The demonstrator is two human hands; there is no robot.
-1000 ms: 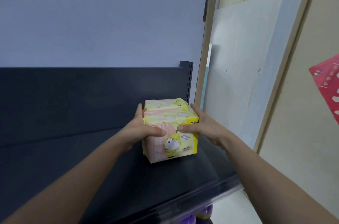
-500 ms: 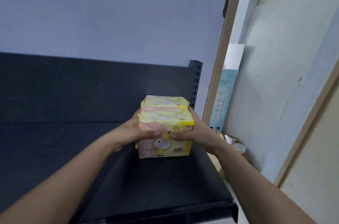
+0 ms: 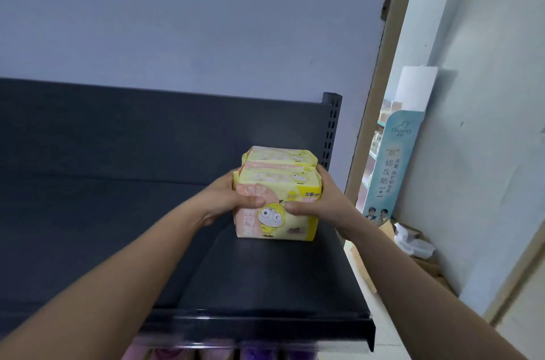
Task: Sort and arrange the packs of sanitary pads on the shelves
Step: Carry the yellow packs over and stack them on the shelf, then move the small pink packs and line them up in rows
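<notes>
Readable text first: the near pack (image 3: pixel 277 206) has "加量" printed on the yellow top right corner of its front. The bigger pink lettering down its left side is partly under a thumb, so I can't make it out. Off to the right, a pale blue standee (image 3: pixel 395 159) says "Giving" at the top under a little cloud logo, with columns of Chinese below that are too small for me to read properly.

Count: two packs of pads, two hands, one standee. The far pack (image 3: pixel 280 156) stands right behind the near one, touching it. Both have the same look, soft yellow and pink plastic wrap, and the near one's front shows a cartoon figure with big round eyes in a yellow hood.

They're on the dark shelf (image 3: pixel 265 286), towards its right end and just near of the perforated upright post (image 3: pixel 331 129). The bottom edge looks like it's down on the board.

The left hand (image 3: pixel 233 200) and right hand (image 3: pixel 321 206) squeeze the pair from either side, thumbs curled onto the near pack's front and fingers wrapped along its sides.

Under the shelf's near lip some purple and pink packages (image 3: pixel 259 353) peek out, too blurry to count.
</notes>
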